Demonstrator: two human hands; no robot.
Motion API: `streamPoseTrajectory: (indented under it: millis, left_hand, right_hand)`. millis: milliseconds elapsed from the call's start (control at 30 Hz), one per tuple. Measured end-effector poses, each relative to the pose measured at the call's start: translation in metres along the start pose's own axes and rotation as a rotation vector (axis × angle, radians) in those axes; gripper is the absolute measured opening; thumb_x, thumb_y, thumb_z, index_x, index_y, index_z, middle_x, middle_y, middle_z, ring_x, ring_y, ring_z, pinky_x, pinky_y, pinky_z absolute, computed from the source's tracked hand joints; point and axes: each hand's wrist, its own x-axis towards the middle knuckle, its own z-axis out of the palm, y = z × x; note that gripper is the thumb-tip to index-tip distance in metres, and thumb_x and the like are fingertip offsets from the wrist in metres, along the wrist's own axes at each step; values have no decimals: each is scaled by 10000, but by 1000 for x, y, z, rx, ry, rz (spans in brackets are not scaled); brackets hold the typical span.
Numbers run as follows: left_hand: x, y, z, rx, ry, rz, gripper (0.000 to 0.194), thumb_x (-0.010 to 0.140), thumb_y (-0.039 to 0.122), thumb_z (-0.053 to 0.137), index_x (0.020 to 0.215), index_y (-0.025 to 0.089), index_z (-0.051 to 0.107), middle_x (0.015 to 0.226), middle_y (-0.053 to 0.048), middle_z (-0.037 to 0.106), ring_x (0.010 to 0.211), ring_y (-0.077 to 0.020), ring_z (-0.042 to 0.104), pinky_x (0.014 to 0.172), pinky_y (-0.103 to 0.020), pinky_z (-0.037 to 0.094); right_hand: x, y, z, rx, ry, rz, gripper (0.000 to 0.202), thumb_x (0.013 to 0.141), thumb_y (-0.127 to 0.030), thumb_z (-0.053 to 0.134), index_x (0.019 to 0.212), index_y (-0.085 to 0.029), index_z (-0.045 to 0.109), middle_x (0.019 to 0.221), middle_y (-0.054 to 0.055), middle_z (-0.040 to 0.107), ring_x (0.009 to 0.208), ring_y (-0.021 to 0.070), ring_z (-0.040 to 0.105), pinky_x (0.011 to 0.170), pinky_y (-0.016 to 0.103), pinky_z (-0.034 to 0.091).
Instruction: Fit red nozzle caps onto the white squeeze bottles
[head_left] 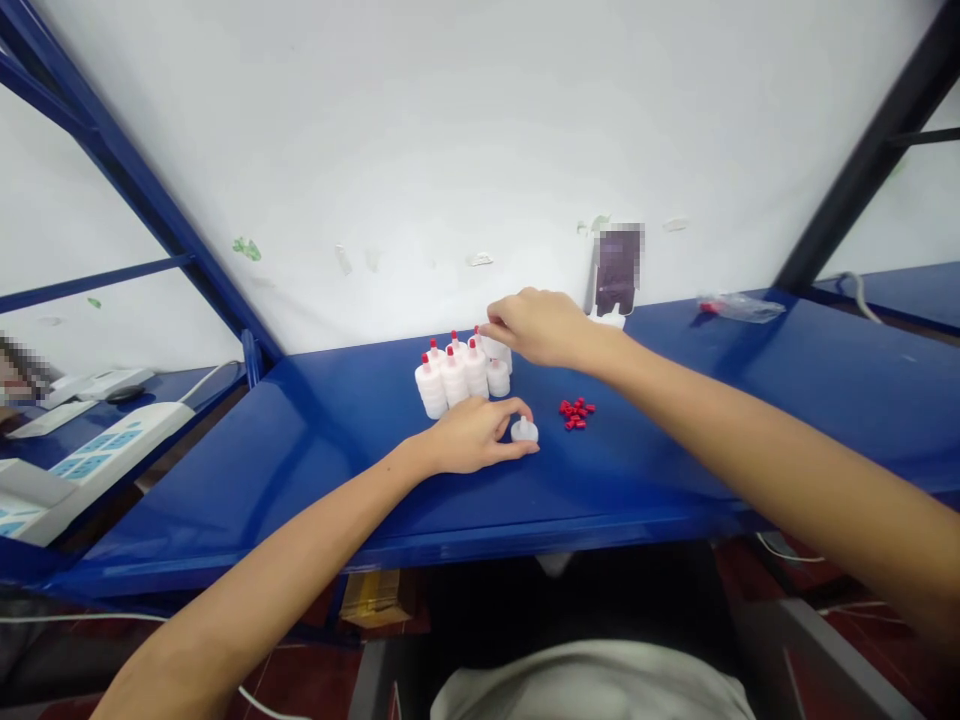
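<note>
Several white bottles (454, 378) with red caps stand grouped on the blue table (315, 420). At the group's right side is a white bottle without a red cap (498, 378). My left hand (480, 435) rests in front of them, thumb and fingers curved around a small translucent white piece with a nozzle (524, 431). Over the back right of the group reaches my right hand (529, 325), its fingertips together beside a red cap; what they hold, if anything, is hidden. A loose pile of small red caps (576, 412) lies right of my left hand.
A phone (619, 268) leans against the wall behind a white piece (611, 318). A clear plastic bag (742, 307) with something red lies at the back right. A power strip (105, 450) is at the far left, beyond the blue frame.
</note>
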Motion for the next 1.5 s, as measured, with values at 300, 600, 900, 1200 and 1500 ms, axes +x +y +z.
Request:
streamPoseTrajectory:
  millis: [300, 600, 900, 1200, 1500]
  left_hand:
    - [0, 1, 1, 39, -4, 21, 403, 913, 531, 582, 1127, 190, 591, 640, 56, 540, 576, -113, 520, 577, -239, 325]
    - [-1, 2, -1, 23, -14, -1, 425, 911, 560, 565, 1127, 195, 592, 630, 59, 529, 573, -117, 512, 572, -238, 315]
    - [0, 0, 1, 7, -5, 14, 449, 909, 588, 552, 1127, 197, 590, 651, 54, 529, 588, -118, 509, 570, -243, 297]
    - [0, -2, 3, -7, 16, 23, 450, 905, 598, 553, 1108, 198, 588, 624, 71, 496, 569, -104, 490, 564, -241, 298]
    - [1, -3, 4, -9, 10, 9, 463, 885, 636, 550, 994, 186, 567, 627, 58, 486, 540, -108, 453, 538, -258, 284]
  right_hand:
    - [1, 5, 15, 45, -47, 14, 484, 1003, -532, 360, 895, -178, 672, 850, 109, 680, 720, 195, 590, 609, 292, 313]
    - [-15, 16, 6, 138, -72, -38, 470, 1000, -496, 354, 838, -168, 650, 779, 90, 659, 670, 178, 558, 591, 292, 311]
    - [-90, 43, 0, 45, -442, -237, 140, 869, -291, 586, 959, -225, 669, 927, 58, 665, 713, 185, 613, 577, 273, 344]
    - [-96, 25, 14, -113, -324, -278, 177, 939, -207, 484, 951, -169, 656, 945, 84, 666, 681, 181, 634, 561, 287, 304]
    - [-83, 13, 10, 246, -233, -263, 135, 862, -295, 611, 888, -180, 677, 788, 40, 710, 622, 153, 606, 576, 258, 365]
